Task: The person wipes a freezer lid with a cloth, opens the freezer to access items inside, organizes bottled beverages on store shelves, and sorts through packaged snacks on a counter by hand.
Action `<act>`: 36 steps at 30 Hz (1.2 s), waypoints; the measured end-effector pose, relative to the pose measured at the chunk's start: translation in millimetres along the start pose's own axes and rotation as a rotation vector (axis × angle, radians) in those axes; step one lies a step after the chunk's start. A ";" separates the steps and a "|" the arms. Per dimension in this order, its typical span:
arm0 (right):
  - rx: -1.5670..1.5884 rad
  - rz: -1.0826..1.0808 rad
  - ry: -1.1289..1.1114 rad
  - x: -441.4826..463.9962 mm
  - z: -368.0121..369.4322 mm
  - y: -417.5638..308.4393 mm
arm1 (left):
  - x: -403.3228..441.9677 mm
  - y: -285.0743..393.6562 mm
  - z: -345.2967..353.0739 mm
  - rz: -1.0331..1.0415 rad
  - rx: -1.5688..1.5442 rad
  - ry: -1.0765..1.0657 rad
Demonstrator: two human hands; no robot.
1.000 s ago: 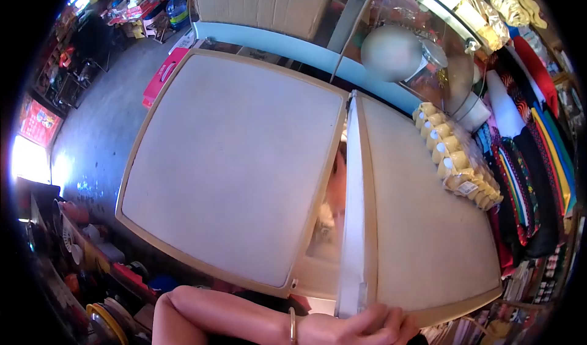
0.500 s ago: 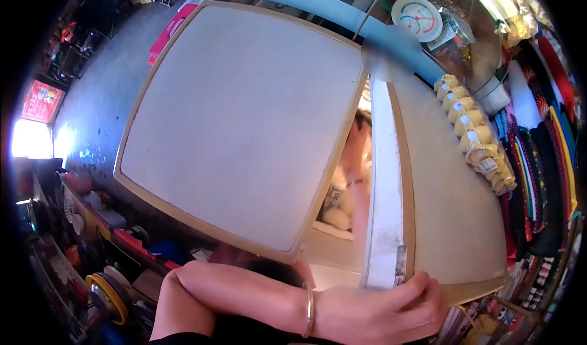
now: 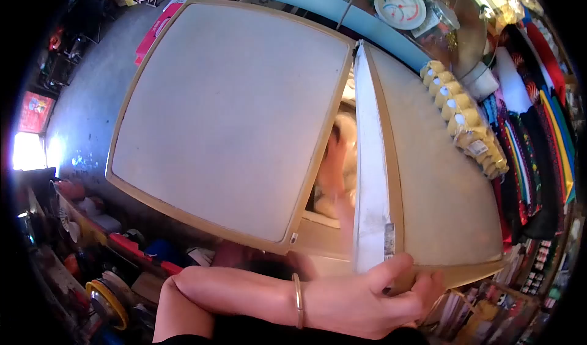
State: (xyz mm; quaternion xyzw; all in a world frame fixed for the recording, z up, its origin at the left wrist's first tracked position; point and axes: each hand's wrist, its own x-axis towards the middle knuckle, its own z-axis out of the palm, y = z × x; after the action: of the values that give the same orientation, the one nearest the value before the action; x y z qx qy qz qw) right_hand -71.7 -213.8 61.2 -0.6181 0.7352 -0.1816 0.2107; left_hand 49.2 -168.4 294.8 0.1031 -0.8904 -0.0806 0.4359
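My left hand, wearing a bangle, reaches across to the right with its fingers curled over the near corner of a raised chest freezer lid. This lid has a tan frame and a thick white side. To its left lies a second, large white lid with a tan rim. Down in the narrow opening between them is my right hand, its fingers blurred and partly hidden. Pale bagged items lie beside it, and a dark patch shows at the fingertips. Whether it holds anything is unclear.
A wrapped row of yellow rounded items rests on the right lid. Behind the lids runs a light blue ledge near a round dial gauge. Colourful cloths hang at right; assorted goods crowd the lower left.
The view has shifted slightly, so the lids sit further left. My left thumb has lifted and spread from the fingers on the lid corner. My right hand remains inside the opening.
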 end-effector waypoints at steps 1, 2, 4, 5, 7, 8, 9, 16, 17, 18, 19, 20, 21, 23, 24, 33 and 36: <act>0.009 -0.004 0.003 -2.8 -0.3 1.8 | -0.8 -3.5 2.9 0.076 0.142 -0.009; 0.019 0.002 0.009 -8.0 -2.8 5.1 | -0.7 -4.8 4.3 0.160 0.268 -0.026; 0.049 0.008 0.030 -17.4 -8.9 8.7 | 4.0 -2.4 -0.6 0.086 0.236 -0.097; 0.059 0.008 0.043 -22.0 -10.4 11.0 | 5.1 1.9 -3.0 0.043 0.210 -0.119; 0.092 0.014 0.068 -35.5 -11.3 11.2 | 7.6 6.8 -8.6 -0.010 0.174 -0.160; 0.112 0.013 0.076 -39.4 -11.3 10.7 | 9.9 6.2 -10.9 -0.007 0.175 -0.181; 0.135 0.011 0.085 -45.3 -10.5 9.2 | 11.9 6.7 -13.6 -0.002 0.184 -0.204; 0.361 -0.015 -0.136 -127.6 1.4 2.4 | 20.1 8.9 0.1 0.056 0.186 -0.082; 0.017 -0.186 -0.157 -139.4 6.1 4.8 | 19.5 9.5 -0.6 0.066 0.190 -0.083; -0.195 -0.384 -0.053 -155.3 -4.8 5.4 | 18.9 11.9 1.0 0.069 0.195 -0.081; -0.196 -0.392 -0.050 -153.5 -17.5 8.1 | 18.4 11.2 0.2 0.066 0.201 -0.077; -0.036 -0.371 -0.265 -144.0 -32.9 11.5 | 18.4 10.8 -1.2 0.070 0.204 -0.084; 0.126 -0.343 -0.475 -130.8 -44.1 13.4 | 17.7 11.9 -3.4 0.072 0.209 -0.088; 0.208 -0.199 -0.434 -97.1 -47.0 22.8 | 18.2 12.4 -2.5 0.063 0.225 -0.101; 0.305 -0.104 -0.224 -75.9 -31.6 28.9 | 19.0 11.8 -1.2 0.060 0.220 -0.099; 0.237 -0.242 -0.231 -127.7 -6.5 -1.6 | 17.8 9.0 0.2 0.054 0.199 -0.036; 0.183 -0.051 -0.527 -126.9 -31.5 1.3 | 14.1 8.3 -0.5 0.057 0.157 -0.012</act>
State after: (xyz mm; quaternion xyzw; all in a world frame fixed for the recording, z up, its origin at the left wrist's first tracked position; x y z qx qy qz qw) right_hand -71.0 -88.3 98.0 -0.6406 0.6199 -0.0856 0.4450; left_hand 40.2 -164.0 307.7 0.1108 -0.8992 0.0012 0.4232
